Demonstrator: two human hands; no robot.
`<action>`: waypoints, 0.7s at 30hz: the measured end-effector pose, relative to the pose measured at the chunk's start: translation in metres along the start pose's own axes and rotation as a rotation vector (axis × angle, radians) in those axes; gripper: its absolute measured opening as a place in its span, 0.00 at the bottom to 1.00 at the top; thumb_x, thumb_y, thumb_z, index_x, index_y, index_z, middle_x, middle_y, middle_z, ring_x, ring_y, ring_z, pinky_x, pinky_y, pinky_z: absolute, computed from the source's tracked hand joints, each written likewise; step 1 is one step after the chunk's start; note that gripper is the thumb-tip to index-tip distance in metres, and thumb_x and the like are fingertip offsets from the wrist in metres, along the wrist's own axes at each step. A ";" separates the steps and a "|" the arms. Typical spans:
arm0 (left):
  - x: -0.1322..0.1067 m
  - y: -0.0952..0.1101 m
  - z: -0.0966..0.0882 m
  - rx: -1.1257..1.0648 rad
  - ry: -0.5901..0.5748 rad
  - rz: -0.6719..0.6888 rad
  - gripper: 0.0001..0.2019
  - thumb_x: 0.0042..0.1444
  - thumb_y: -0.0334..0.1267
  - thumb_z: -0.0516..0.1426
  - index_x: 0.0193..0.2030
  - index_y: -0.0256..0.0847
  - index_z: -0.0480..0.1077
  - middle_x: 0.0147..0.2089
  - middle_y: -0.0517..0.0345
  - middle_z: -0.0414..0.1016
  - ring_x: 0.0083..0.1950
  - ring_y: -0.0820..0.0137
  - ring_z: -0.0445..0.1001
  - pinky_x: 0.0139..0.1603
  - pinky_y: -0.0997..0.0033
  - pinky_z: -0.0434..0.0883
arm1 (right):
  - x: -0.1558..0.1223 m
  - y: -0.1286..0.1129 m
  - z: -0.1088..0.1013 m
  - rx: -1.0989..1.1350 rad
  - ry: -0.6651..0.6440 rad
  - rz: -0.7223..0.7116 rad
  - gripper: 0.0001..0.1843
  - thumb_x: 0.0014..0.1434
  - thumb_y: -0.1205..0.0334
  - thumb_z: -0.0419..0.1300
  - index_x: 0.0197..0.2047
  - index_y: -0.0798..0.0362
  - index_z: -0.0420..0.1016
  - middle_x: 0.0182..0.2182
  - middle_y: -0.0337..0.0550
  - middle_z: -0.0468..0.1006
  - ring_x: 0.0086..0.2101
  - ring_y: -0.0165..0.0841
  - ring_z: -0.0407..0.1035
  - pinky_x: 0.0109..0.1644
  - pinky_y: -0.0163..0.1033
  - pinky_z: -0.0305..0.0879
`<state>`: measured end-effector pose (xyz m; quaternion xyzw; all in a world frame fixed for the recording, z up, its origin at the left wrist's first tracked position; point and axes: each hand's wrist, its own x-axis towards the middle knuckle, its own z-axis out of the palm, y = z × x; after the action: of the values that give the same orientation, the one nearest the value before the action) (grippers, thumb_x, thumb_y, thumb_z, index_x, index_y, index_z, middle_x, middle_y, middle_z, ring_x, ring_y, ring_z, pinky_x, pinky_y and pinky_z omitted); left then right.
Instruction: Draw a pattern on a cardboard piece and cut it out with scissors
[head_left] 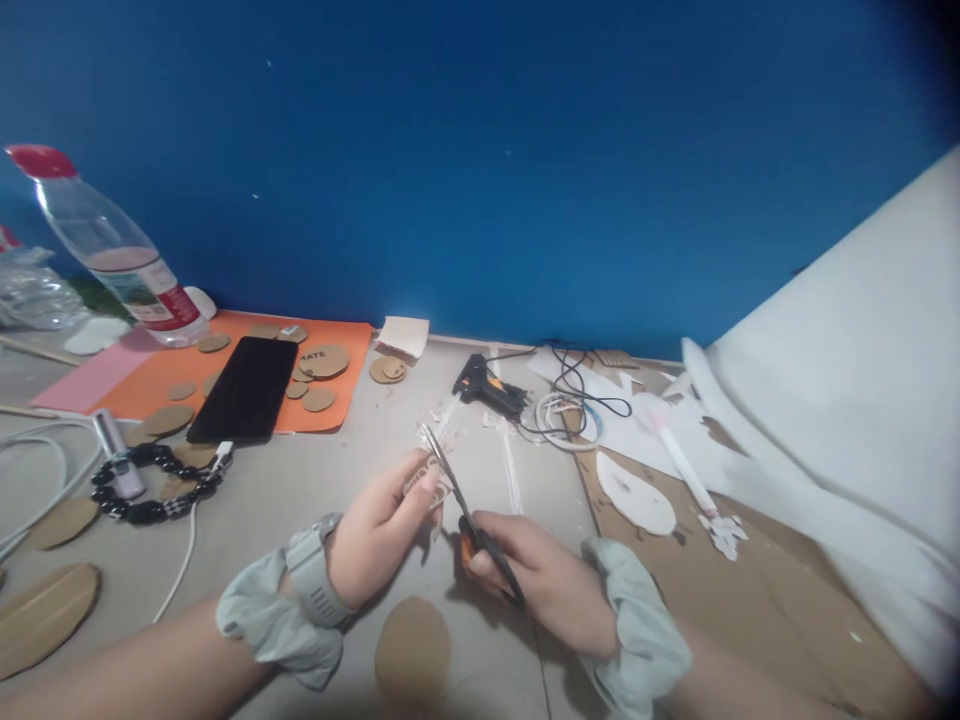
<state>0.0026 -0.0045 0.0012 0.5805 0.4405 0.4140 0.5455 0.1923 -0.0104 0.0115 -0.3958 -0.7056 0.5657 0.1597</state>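
Note:
In the middle of the table, my left hand [390, 520] pinches a small piece of cardboard [420, 478] with dark print on it. My right hand [532, 570] is closed round the handles of a pair of scissors [459, 500] with black and orange grips. The blades point up and away from me, right beside the cardboard piece and my left fingertips. Whether they touch its edge I cannot tell. Below my hands a brown cardboard oval [412, 655] lies flat on the table. Just beyond the blades are shiny scraps and a black glue gun [491, 388].
To the left, a black phone [247, 390] with a white cable lies over orange paper [352, 400] among several cardboard discs. Further left are a beaded bracelet [142, 515] and a water bottle [127, 260]. A cardboard sheet [750, 610] with white cutouts lies right. A blue wall [480, 180] stands behind.

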 end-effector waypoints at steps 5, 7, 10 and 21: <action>-0.002 0.001 -0.006 0.009 -0.052 -0.022 0.13 0.65 0.44 0.46 0.33 0.39 0.63 0.26 0.63 0.63 0.25 0.75 0.64 0.27 0.76 0.65 | 0.000 -0.002 0.002 -0.061 0.003 0.026 0.26 0.61 0.38 0.47 0.29 0.53 0.59 0.24 0.33 0.60 0.26 0.28 0.56 0.30 0.32 0.54; -0.002 0.001 -0.007 0.021 -0.067 -0.026 0.13 0.65 0.43 0.46 0.33 0.39 0.63 0.25 0.63 0.63 0.25 0.75 0.64 0.27 0.75 0.65 | -0.001 -0.001 0.004 -0.068 0.005 0.039 0.25 0.61 0.38 0.47 0.29 0.53 0.60 0.24 0.34 0.62 0.27 0.29 0.58 0.30 0.32 0.55; -0.002 0.000 -0.007 0.031 -0.077 -0.025 0.14 0.65 0.43 0.46 0.32 0.39 0.63 0.25 0.63 0.64 0.25 0.75 0.65 0.28 0.76 0.65 | -0.001 -0.001 0.004 -0.077 0.008 0.057 0.24 0.61 0.38 0.48 0.30 0.52 0.60 0.25 0.35 0.65 0.28 0.30 0.60 0.31 0.32 0.57; -0.001 -0.002 -0.006 0.026 -0.098 -0.032 0.13 0.66 0.43 0.45 0.34 0.39 0.63 0.26 0.63 0.64 0.26 0.76 0.64 0.29 0.77 0.64 | -0.002 -0.001 0.006 -0.044 0.009 0.086 0.21 0.63 0.42 0.49 0.31 0.52 0.60 0.25 0.35 0.65 0.27 0.30 0.60 0.31 0.33 0.56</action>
<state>-0.0036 -0.0037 -0.0004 0.5999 0.4277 0.3708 0.5654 0.1888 -0.0159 0.0114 -0.4315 -0.6994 0.5548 0.1297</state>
